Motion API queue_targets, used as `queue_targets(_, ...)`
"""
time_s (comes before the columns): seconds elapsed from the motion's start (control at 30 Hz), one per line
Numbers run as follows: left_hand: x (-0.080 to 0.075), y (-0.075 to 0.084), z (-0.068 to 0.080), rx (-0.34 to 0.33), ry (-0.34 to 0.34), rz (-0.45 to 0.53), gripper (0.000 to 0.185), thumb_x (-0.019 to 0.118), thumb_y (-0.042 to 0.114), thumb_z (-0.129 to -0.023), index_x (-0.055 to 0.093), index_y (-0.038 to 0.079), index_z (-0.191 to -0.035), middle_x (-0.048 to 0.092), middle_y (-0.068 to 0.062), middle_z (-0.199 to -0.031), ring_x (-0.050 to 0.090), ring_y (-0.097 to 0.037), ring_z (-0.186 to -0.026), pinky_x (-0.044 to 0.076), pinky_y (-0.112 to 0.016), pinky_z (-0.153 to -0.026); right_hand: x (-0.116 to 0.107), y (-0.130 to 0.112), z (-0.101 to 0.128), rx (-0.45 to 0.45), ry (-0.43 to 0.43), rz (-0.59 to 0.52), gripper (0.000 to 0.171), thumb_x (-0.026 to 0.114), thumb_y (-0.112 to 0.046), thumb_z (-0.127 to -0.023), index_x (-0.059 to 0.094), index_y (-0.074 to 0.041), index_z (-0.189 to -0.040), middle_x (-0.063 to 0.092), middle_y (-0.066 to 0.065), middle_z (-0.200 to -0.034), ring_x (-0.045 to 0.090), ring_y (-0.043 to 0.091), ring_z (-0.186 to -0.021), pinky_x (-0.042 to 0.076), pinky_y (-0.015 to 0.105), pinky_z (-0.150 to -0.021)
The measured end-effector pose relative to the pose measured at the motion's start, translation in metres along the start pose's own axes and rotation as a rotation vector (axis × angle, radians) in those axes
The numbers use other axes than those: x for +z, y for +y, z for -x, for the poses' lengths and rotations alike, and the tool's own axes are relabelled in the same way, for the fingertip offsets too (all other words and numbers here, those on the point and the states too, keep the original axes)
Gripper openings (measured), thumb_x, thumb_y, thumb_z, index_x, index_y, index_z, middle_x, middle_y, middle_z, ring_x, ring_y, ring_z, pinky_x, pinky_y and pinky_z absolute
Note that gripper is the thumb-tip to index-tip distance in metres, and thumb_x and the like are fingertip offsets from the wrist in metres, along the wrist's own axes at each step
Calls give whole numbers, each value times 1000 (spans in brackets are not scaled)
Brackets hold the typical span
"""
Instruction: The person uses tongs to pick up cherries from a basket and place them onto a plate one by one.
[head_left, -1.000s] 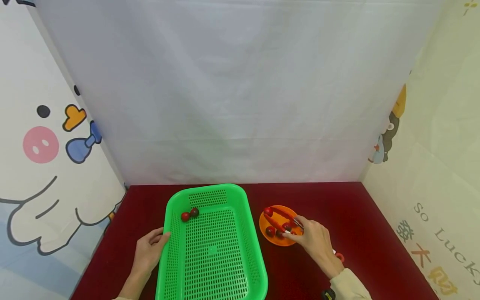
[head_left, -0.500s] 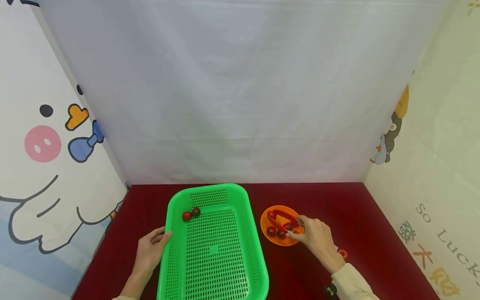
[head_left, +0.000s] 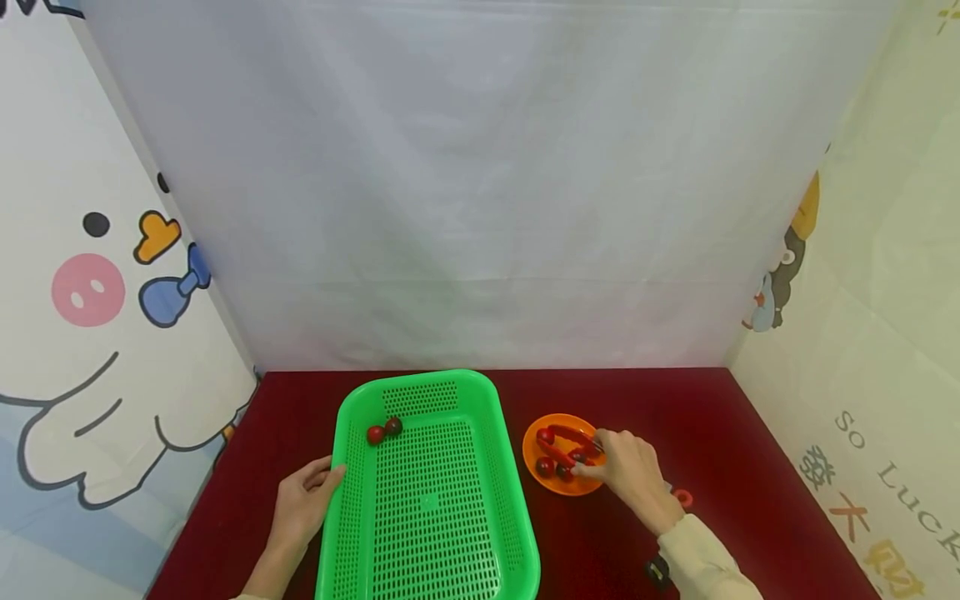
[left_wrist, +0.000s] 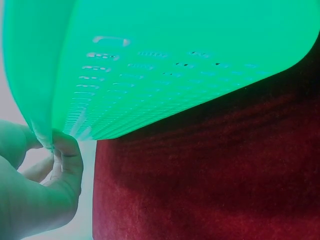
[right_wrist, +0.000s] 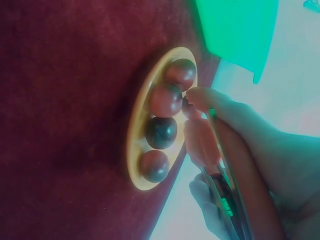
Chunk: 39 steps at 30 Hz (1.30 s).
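Observation:
My left hand [head_left: 302, 504] pinches the left rim of a green plastic basket [head_left: 427, 471]; the left wrist view shows thumb and fingers at its edge [left_wrist: 42, 135]. Two cherry tomatoes [head_left: 376, 435] lie in the basket's far left corner. My right hand [head_left: 636, 473] grips red-tipped tongs [head_left: 555, 452] over an orange plate [head_left: 531, 450]. Several red and dark cherry tomatoes [right_wrist: 166, 101] sit on this plate. One tomato [head_left: 546, 435] lies right at the tongs' tips, near the plate's far left side. In the right wrist view, the tongs' head [right_wrist: 202, 142] hides part of the plate.
A dark red cloth [head_left: 637, 400] covers the table. White fabric [head_left: 480, 208] hangs behind it, with printed cloth walls on both sides. A red ring [head_left: 683, 497] shows past the right wrist, in line with the tongs. The basket stands close left of the plate.
The tongs' tips and the tomato at them have come down slightly toward the plate, and the tongs' arms look closer together. The left hand keeps its place on the basket rim.

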<state>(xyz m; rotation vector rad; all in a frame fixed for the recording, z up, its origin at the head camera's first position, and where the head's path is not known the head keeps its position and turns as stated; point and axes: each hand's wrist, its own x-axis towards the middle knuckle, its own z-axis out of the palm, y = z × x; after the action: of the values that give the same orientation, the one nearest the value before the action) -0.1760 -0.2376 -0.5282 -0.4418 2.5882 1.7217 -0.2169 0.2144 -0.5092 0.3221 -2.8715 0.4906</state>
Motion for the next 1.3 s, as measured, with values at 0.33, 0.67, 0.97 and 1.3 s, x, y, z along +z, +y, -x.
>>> queue_targets(0.33,1,0,1,-3,5,-4,49,61,24,-106,54,-6,-143,66,-28,-123,66,-40,-112,58,-41,-82,-2,-3,-5,13,-39,-16,45,96,-35,-71,61,-6,-73,32,-5,-56,26,8,-50,22,22,-46)
queue_targets(0.67,1,0,1,0,12,8,47,61,22,-105,55,-7,-142,67,-28,-122,69,-35,-106,58,-33,-74,-5,-4,-6,12,-47,-16,43,96,-34,-71,70,-3,-82,39,-4,-57,33,9,-50,29,23,-46)
queue_targets(0.97,1,2,1,-5,11,11,47,61,22,-105,55,-7,-142,67,-28,-121,69,-34,-104,58,-32,-73,-11,-7,-6,7,-39,-17,44,96,-35,-71,64,-5,-74,34,-5,-57,29,9,-50,25,23,-46)
queue_targets(1.3,0,2,1,-9,8,3,48,61,22,-106,55,-7,-143,68,-27,-119,70,-29,-101,56,-27,-70,-21,-15,-11,-40,6,-43,49,95,-35,-73,53,-10,-67,25,-6,-55,21,7,-49,18,22,-46)
